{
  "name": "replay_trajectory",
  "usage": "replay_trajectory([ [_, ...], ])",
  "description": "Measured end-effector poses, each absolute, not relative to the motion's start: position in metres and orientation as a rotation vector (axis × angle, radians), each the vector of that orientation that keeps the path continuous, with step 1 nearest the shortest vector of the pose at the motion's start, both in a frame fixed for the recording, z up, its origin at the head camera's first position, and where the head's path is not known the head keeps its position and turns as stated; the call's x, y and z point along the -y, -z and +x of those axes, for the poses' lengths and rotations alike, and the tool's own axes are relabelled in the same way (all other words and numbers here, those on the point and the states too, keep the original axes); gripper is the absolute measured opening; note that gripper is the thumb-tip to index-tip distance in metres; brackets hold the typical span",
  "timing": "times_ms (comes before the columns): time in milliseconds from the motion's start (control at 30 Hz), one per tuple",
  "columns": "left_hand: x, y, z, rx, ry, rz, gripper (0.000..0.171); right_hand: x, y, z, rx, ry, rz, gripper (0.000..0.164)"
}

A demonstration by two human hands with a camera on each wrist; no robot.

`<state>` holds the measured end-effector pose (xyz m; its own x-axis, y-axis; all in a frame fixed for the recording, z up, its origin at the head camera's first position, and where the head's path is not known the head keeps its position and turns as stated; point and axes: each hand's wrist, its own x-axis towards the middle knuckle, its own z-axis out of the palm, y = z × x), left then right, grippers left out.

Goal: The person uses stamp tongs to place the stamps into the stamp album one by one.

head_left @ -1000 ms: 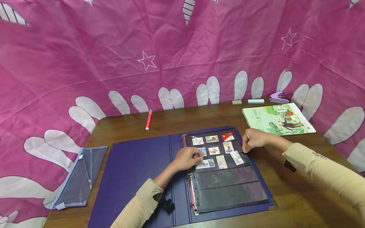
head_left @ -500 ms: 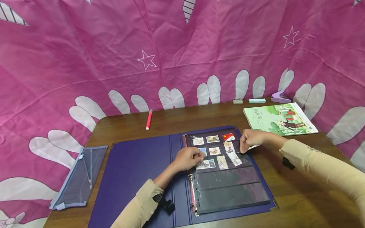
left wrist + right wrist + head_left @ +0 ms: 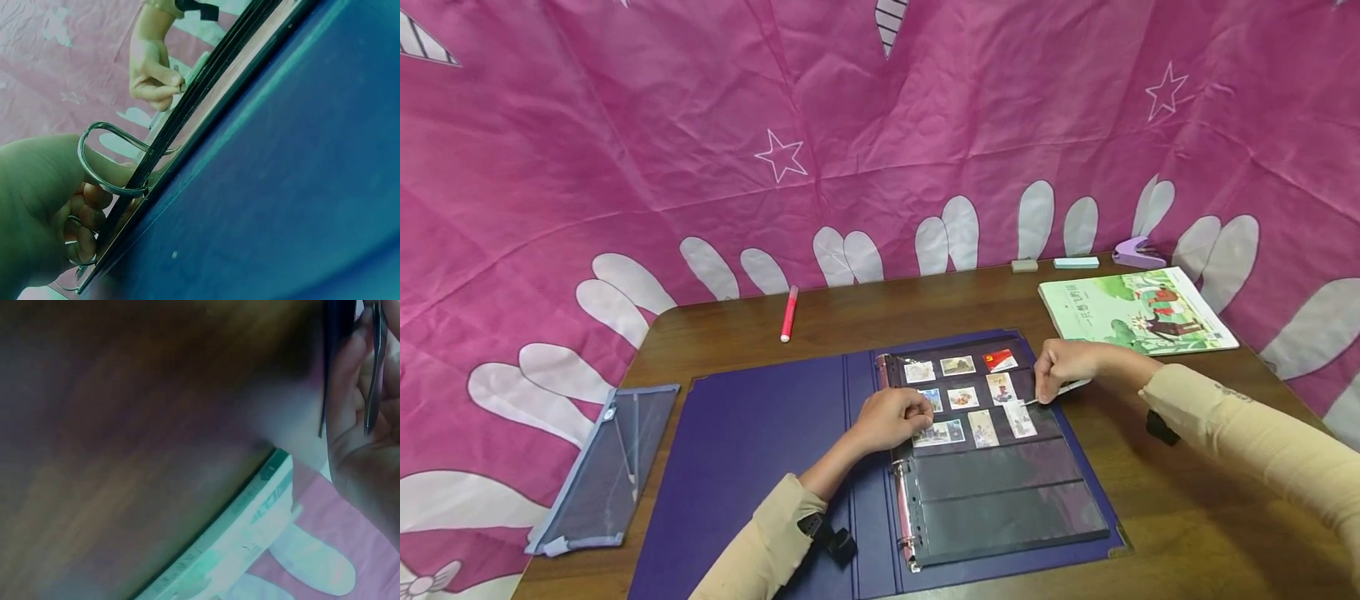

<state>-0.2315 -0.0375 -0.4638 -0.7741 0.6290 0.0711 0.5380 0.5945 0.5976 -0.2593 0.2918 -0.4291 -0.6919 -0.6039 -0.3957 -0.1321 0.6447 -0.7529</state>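
A dark stamp page (image 3: 1007, 517) lies in the open purple ring binder (image 3: 760, 458), with several stamps in its upper rows. My right hand (image 3: 1063, 367) pinches metal tweezers (image 3: 1070, 387), also visible in the right wrist view (image 3: 377, 375). Their tips reach the top edge of a pale upright stamp (image 3: 1020, 419) at the right end of the third row. On the page's left side rests my left hand (image 3: 891, 417), fingers bent, partly covering a wide stamp (image 3: 940, 432). The left wrist view shows this hand beside a metal binder ring (image 3: 94, 150).
A green picture book (image 3: 1138, 312) lies at the back right, near a purple stapler (image 3: 1138, 252) and two small blocks, one pale blue (image 3: 1076, 262). A red marker (image 3: 789, 314) lies behind the binder. A blue mesh zip pouch (image 3: 606, 471) is to the left.
The pale stamp at the right end of the third row has turned from slanted to nearly upright as the tweezers shifted slightly. My left hand stays in place.
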Motion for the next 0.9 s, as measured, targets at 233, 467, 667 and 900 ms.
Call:
replay_trajectory([
  [233,0.037,0.466,-0.231,-2.679,-0.926,0.989,0.009,-0.282,0.423,-0.274,-2.150,0.746,-0.627,0.013],
  [467,0.037,0.465,-0.232,-2.682,-0.926,0.995,0.008,-0.269,0.411,-0.280,-2.209,0.542,-0.706,0.009],
  [667,0.036,0.465,-0.233,-2.688,-0.917,1.004,0.008,-0.265,0.406,-0.277,-2.240,0.507,-0.724,0.007],
  [900,0.036,0.466,-0.233,-2.698,-0.899,0.995,0.008,-0.263,0.405,-0.275,-2.273,0.467,-0.823,0.004],
])
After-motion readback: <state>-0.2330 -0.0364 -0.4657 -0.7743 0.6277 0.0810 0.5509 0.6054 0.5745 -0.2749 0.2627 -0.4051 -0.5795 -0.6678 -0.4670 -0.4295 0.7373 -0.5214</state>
